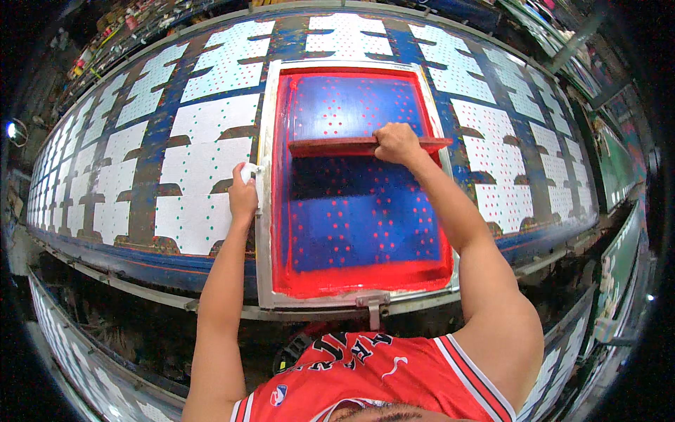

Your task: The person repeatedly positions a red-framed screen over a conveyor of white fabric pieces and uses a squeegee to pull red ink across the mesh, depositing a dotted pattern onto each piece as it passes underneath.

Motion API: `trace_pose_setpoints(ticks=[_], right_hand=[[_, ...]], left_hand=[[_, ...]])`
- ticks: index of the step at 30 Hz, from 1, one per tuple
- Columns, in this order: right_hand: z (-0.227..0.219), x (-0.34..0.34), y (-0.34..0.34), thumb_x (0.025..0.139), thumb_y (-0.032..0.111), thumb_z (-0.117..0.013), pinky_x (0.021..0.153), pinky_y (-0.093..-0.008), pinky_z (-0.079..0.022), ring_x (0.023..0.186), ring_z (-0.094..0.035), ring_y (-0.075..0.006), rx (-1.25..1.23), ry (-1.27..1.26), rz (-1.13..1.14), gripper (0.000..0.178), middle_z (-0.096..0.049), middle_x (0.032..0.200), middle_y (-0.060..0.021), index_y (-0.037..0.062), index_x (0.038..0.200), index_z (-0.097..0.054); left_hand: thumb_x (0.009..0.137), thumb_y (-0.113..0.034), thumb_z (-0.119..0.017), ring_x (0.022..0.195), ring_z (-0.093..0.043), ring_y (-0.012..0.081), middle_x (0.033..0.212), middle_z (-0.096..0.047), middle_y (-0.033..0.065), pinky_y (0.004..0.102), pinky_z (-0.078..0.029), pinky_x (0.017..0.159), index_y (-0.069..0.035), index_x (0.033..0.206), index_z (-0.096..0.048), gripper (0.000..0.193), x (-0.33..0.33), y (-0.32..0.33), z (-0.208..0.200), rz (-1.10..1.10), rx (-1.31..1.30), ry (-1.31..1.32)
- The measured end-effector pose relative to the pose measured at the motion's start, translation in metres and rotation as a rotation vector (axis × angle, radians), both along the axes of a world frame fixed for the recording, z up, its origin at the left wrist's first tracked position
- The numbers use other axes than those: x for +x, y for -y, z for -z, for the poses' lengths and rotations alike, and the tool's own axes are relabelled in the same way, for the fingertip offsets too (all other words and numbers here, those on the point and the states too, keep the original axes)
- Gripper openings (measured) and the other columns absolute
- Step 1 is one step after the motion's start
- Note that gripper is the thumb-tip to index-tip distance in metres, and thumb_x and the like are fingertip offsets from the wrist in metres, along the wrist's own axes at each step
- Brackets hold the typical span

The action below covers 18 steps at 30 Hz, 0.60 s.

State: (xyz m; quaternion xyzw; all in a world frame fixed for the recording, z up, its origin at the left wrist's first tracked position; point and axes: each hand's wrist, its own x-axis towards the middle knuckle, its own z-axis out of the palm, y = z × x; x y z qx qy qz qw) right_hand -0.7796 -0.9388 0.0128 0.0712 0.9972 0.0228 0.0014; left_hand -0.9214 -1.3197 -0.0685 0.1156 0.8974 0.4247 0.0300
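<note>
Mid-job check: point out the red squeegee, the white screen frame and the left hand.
Red squeegee [334, 147]: head view, on its long bar, left of the right hand [398, 144].
White screen frame [265, 246]: head view, on its left rail.
Left hand [243, 195]: head view, back of the hand.

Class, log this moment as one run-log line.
left hand: holding white grip; right hand: holding red squeegee; squeegee: across blue screen; white frame: between dotted white sheets

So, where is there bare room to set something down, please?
Bare blue table strips run below the green-dotted sheets, left of the frame, and below the red-dotted sheets, right of it. It's crowded inside the frame, where the right hand grips the squeegee, and at its left rim, by the left hand.
</note>
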Motion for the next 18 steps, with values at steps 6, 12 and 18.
trace_pose_setpoints(ticks=[6, 12, 18], right_hand=[[0.002, 0.112, 0.087, 0.070, 0.031, -0.073, 0.068, -0.0484, -0.059, 0.077, -0.073, -0.0340, -0.079, 0.025, 0.027, 0.025, -0.073, 0.082, -0.0163, 0.0091, 0.082, -0.074], [0.003, 0.220, 0.178, 0.071, 0.032, -0.075, 0.068, -0.0472, -0.058, 0.077, -0.072, -0.0334, -0.097, 0.025, 0.043, 0.029, -0.072, 0.086, -0.0121, 0.0086, 0.087, -0.068], [0.014, 0.279, 0.227, 0.063, 0.019, -0.077, 0.066, -0.0466, -0.055, 0.080, -0.070, -0.0321, -0.154, -0.073, 0.075, 0.034, -0.069, 0.090, -0.0084, 0.0078, 0.091, -0.064]], left_hand=[[0.092, -0.013, -0.056, 0.098, -0.067, 0.0498, 0.102, -0.069, 0.0324, 0.0558, -0.050, 0.084, -0.014, 0.142, -0.046, 0.051, -0.005, 0.004, 0.012, 0.033, -0.007, -0.067], [0.093, -0.014, -0.053, 0.102, -0.067, 0.0494, 0.109, -0.068, 0.0336, 0.0543, -0.050, 0.090, -0.014, 0.148, -0.039, 0.057, -0.014, 0.002, 0.016, 0.064, -0.061, 0.081], [0.091, -0.013, -0.050, 0.100, -0.068, 0.0459, 0.107, -0.069, 0.0328, 0.0518, -0.051, 0.088, -0.014, 0.151, -0.034, 0.061, -0.017, 0.003, 0.013, 0.105, -0.084, 0.125]])
